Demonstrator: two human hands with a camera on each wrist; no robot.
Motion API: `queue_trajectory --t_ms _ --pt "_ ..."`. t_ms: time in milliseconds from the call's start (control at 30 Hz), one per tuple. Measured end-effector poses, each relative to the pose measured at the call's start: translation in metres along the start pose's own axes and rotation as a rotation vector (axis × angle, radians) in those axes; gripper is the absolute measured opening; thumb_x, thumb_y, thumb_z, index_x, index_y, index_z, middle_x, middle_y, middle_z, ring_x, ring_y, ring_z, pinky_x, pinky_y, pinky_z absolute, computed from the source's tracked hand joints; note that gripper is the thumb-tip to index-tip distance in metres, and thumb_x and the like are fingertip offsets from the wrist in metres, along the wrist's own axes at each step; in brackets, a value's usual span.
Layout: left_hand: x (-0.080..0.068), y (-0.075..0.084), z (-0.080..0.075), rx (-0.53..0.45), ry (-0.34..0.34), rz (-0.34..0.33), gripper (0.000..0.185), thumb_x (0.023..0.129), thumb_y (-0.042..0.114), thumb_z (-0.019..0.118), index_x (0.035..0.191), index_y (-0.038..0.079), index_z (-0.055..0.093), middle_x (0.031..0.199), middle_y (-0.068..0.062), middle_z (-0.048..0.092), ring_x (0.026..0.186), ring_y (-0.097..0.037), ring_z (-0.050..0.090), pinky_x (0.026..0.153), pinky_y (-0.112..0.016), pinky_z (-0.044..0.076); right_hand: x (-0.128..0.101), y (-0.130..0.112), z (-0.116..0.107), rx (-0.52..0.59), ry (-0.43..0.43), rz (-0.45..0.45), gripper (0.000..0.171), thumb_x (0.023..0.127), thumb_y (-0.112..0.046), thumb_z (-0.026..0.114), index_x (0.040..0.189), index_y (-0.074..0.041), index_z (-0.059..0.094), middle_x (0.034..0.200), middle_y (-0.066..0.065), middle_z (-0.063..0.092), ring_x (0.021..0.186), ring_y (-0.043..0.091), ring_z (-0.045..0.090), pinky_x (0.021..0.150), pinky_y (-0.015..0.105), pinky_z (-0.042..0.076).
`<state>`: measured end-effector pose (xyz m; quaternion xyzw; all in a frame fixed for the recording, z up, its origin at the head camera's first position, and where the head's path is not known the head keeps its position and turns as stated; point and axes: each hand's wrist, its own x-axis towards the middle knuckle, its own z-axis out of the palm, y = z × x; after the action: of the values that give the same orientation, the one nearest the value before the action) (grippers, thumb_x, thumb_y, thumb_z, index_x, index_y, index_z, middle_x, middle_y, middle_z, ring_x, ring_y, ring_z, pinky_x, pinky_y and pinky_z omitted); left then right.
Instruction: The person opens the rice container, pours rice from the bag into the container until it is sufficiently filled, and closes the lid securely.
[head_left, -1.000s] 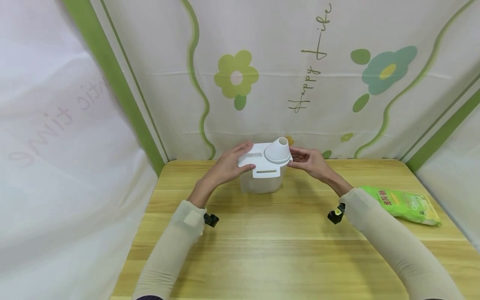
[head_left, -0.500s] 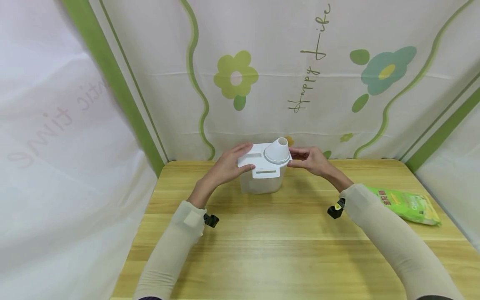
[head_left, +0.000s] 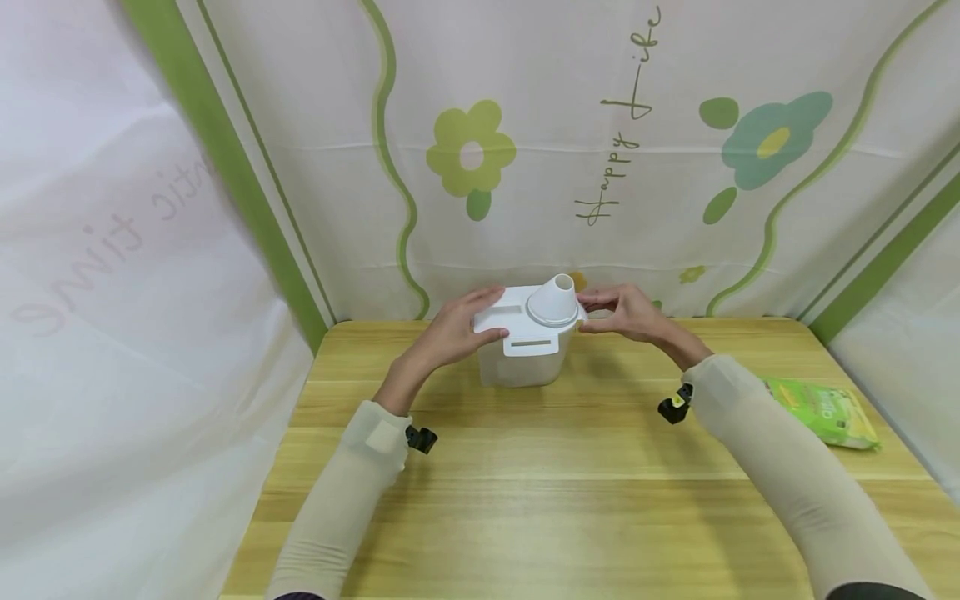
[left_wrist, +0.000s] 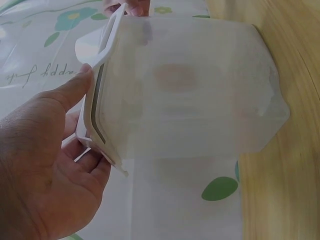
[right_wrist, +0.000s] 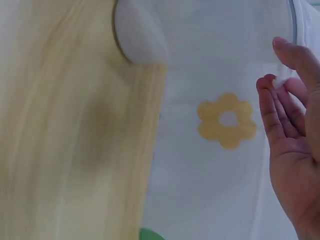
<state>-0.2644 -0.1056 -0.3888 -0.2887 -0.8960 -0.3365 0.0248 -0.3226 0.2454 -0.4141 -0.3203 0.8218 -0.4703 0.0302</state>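
Observation:
A translucent plastic container (head_left: 521,368) stands upright on the table, with a white lid (head_left: 501,319) on top and a white cone-shaped spout (head_left: 557,298) rising from the lid's right side. My left hand (head_left: 452,333) grips the lid's left end, its thumb on the front edge, as the left wrist view also shows. At the opposite end, my right hand (head_left: 630,313) pinches the lid's right edge beside the spout. In the right wrist view a small white tip of the lid (right_wrist: 278,82) shows between thumb and fingers. Part of the right fingers is hidden behind the spout.
A green plastic packet (head_left: 828,412) lies at the right of the wooden table (head_left: 525,500), partly behind my right sleeve. A printed white curtain (head_left: 540,192) hangs close behind the container, and another (head_left: 135,333) hangs at the left.
My right hand has shifted slightly at the lid's edge, its wrist a little higher, and the right sleeve now covers more of the packet. The left hand and container stay put.

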Motion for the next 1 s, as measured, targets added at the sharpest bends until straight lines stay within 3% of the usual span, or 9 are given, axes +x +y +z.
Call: queue_trajectory --t_ms 167,567,833,1000 --pt "0.0 0.0 -0.001 -0.005 0.0 -0.005 0.077 0.097 0.035 0.08 0.16 0.008 0.046 0.164 -0.011 0.048 0.152 -0.03 0.043 0.124 -0.045 0.036 0.004 -0.011 -0.013 -0.129 -0.063 -0.028 0.054 0.08 -0.002 0.092 0.129 0.007 0.072 0.124 0.026 0.073 0.106 0.038 0.076 0.086 0.017 0.058" --pt "0.0 0.0 0.0 -0.01 -0.002 -0.009 0.076 0.097 0.035 0.08 0.16 0.009 0.046 0.163 -0.012 0.048 0.152 -0.03 0.043 0.124 -0.045 0.036 0.0 -0.024 -0.025 -0.208 -0.013 -0.057 0.053 0.077 -0.008 0.096 0.124 0.005 0.076 0.122 0.021 0.075 0.104 0.036 0.077 0.083 0.01 0.055" --pt "0.0 0.0 0.0 -0.018 -0.004 -0.011 0.075 0.097 0.034 0.079 0.16 0.009 0.046 0.163 -0.012 0.048 0.152 -0.029 0.043 0.124 -0.044 0.036 -0.002 -0.024 -0.022 -0.167 -0.026 -0.042 0.051 0.081 -0.008 0.093 0.127 0.003 0.075 0.123 0.021 0.074 0.107 0.037 0.076 0.088 0.018 0.058" --pt "-0.001 -0.002 0.003 -0.007 0.005 0.003 0.075 0.098 0.034 0.078 0.16 0.009 0.046 0.163 -0.011 0.048 0.152 -0.029 0.043 0.125 -0.044 0.036 -0.004 -0.023 -0.019 -0.191 -0.036 -0.035 0.05 0.084 -0.011 0.091 0.13 0.002 0.074 0.127 0.021 0.073 0.108 0.035 0.075 0.091 0.035 0.062"
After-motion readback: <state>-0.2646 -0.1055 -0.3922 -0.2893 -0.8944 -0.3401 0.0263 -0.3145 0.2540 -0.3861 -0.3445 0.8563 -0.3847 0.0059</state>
